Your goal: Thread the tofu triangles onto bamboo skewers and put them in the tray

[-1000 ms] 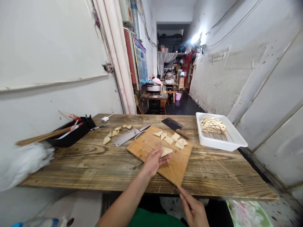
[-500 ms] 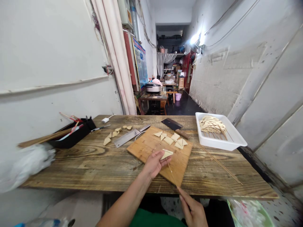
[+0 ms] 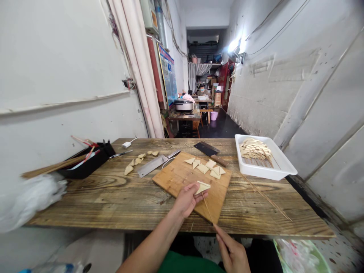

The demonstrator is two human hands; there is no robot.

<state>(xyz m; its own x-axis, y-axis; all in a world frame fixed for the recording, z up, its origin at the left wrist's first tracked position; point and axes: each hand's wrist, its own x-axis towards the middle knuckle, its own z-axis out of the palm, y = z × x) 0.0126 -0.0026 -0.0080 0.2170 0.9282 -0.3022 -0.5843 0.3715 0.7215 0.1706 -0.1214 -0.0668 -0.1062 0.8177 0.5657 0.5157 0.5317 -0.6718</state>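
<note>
Though your left hand (image 3: 186, 200), pinching the pale triangle (image 3: 204, 187) over the cutting board (image 3: 170, 176), has drifted slightly right, your right hand (image 3: 232, 248) still clamps the thin stick (image 3: 208, 209); its far end stays at the triangle's lower edge; little seems advanced.

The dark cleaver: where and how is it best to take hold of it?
Probably by its wooden handle, coming from the near right. The dark cleaver lies on the table, its handle slanting toward the person's right and its blade pointing away, so this should keep clear of the blade. The right hand would first need to put down its thin stick.
</note>
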